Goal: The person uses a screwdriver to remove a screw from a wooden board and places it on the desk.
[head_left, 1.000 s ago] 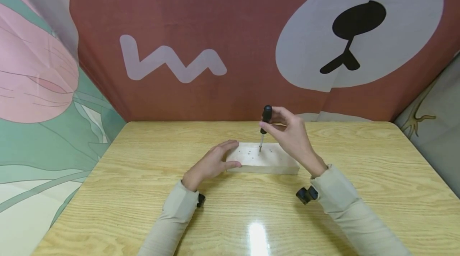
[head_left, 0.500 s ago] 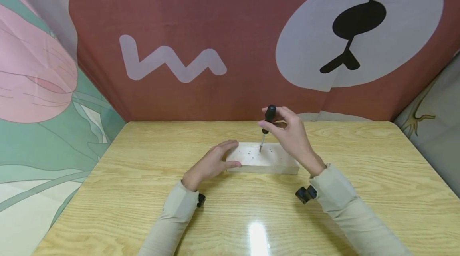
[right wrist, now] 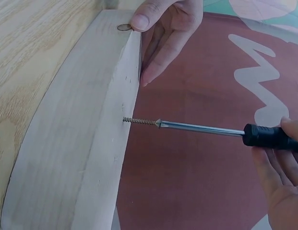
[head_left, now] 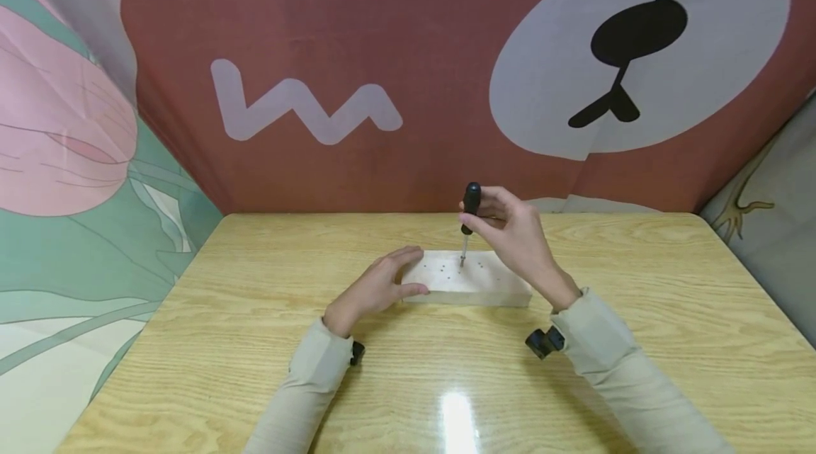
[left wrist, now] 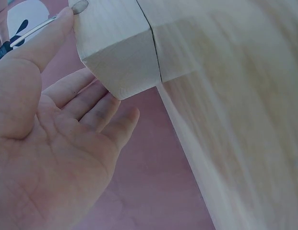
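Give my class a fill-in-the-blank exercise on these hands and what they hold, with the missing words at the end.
1. The right hand holds a black-handled ____.
2. Its metal shaft meets the head of a ____ standing in the wooden block.
3. In the head view, the left hand holds the block's ____ end.

Missing words: screwdriver; screw; left.

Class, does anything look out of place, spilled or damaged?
Nothing looks spilled. Small dark marks, perhaps holes, dot the top of the pale rectangular wooden block; a dark-rimmed oval spot, perhaps a knot, interrupts its plain front near the bare left hand.
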Tool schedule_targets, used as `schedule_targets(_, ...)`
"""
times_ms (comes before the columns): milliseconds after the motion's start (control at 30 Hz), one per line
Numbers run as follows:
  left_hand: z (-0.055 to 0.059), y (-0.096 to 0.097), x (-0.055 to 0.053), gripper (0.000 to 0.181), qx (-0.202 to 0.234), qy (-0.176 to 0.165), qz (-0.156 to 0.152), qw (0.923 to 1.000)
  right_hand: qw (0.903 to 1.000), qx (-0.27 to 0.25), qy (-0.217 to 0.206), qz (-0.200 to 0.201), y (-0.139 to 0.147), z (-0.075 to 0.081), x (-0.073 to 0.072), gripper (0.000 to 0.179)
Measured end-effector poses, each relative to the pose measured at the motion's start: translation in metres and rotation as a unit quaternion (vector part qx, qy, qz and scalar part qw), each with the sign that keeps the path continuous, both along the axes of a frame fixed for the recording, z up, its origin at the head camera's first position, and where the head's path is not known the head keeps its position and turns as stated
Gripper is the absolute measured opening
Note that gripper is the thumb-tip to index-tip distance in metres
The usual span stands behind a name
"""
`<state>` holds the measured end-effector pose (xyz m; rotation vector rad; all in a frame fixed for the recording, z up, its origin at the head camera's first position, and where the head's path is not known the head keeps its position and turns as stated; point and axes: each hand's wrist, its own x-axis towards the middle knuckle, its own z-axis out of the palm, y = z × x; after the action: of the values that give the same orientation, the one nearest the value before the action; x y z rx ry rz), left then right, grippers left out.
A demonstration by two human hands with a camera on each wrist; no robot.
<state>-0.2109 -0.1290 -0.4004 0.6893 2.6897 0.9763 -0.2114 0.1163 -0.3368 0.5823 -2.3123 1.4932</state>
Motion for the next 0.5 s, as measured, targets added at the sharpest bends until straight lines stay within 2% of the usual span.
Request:
schedule_targets(133,0.0,0.0001,0.0001,0.068,0.004,0.005,-0.005,1.0,0.9999,0.007,-0.003,0.006,0.0,-0.0003,-0.0001,0.034)
schedule_targets(367,-0.0016,0.0001,-0.0009,0.069,-0.001,0.02,-0.014,0.9997,0.9994,0.022,-0.001,-0.026,0.001,-0.0017,-0.0006,0.031)
schedule_targets(500,-0.0011,0.0003,-0.0012,0.07,-0.005,0.015,-0.011,0.9998,0.9995,0.019,-0.009,-0.024,0.0018,-0.0006,-0.0004,0.033)
